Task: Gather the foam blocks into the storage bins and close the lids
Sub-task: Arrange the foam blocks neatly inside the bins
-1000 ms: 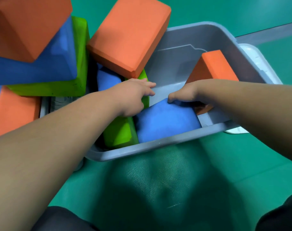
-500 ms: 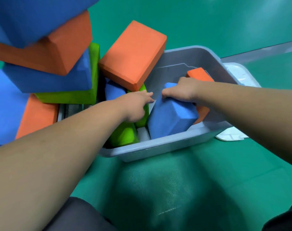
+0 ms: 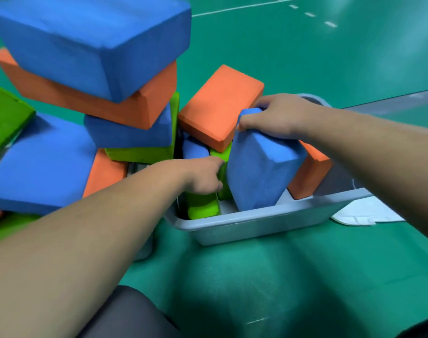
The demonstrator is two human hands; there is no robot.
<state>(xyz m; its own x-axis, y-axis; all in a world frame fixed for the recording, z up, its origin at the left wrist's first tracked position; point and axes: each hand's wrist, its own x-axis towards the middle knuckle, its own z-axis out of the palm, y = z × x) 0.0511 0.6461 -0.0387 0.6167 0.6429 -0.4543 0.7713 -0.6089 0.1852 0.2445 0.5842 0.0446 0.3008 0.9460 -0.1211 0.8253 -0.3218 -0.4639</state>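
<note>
A grey storage bin sits on the green floor in front of me. My right hand grips the top end of a blue foam block, which stands tilted on end inside the bin. My left hand reaches into the bin and rests on a green block, its fingers partly hidden behind the blue block. An orange block lies in the bin to the right. Another orange block leans over the bin's far left corner.
A tall, loose pile of blue, orange and green foam blocks stands to the left of the bin. A white lid lies on the floor under the bin's right end. White court lines mark the far floor.
My right hand has tipped the blue block from lying flat to standing on end in the bin. My left hand stayed at the green block. The view has pulled back and up.
</note>
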